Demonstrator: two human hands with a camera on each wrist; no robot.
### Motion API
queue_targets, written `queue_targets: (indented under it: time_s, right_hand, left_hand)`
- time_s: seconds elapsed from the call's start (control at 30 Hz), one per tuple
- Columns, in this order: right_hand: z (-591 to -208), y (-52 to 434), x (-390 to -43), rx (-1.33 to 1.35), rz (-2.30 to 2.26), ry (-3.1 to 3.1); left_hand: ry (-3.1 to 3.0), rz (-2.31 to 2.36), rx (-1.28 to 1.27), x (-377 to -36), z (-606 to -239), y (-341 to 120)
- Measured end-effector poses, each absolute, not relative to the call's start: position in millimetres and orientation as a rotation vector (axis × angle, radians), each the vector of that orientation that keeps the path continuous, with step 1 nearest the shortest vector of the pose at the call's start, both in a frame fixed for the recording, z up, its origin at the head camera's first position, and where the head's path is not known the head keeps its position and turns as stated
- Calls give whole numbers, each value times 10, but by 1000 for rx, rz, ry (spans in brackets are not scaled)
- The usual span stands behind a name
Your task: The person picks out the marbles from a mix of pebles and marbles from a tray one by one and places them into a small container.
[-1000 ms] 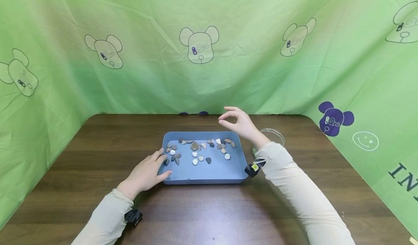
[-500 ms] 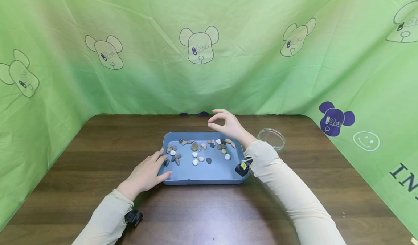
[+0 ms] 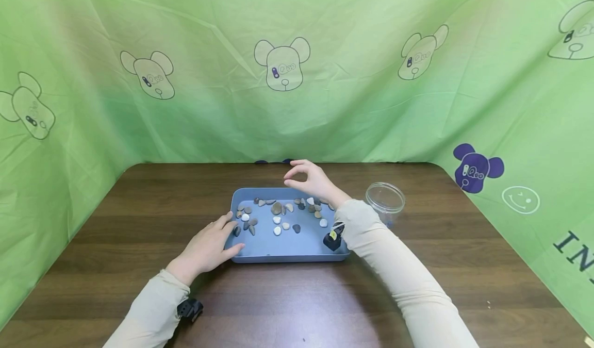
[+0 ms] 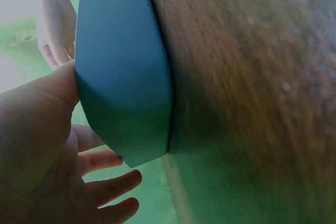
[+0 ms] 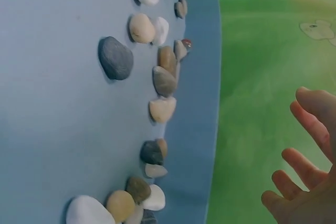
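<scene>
Your left hand point(image 3: 206, 247) lies open, touching the blue tray point(image 3: 278, 245) on the brown surface point(image 3: 139, 209). Your right hand point(image 3: 312, 182) hovers loosely curled, empty, above the pebbles point(image 3: 297, 214). Green cloth point(image 3: 209, 105) hangs behind.

We see a clear plastic jar point(image 3: 385, 202) standing upright on the dark wood-grain surface point(image 3: 139, 203) at three o'clock, well apart from a green cloth backdrop point(image 3: 352, 95) printed with bear heads, which wraps round from nine to three o'clock.
</scene>
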State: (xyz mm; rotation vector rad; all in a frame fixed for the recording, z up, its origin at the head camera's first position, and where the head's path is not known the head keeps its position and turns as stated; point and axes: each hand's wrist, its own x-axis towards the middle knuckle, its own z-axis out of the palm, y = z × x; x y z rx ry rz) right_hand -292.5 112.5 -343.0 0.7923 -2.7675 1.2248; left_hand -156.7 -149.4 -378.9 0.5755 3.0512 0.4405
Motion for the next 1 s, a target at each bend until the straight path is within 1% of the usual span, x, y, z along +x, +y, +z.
queue_targets:
  time_s: [0.4,1.0]
  right_hand:
    - [-3584,962,-3009,875,1119,-2776]
    - [-3710,711,-3026,988,1119,-2866]
  left_hand:
    - [3059,441,580,-1575,-3819,-1490]
    - [3068,420,590,-1587,-3829,-1490]
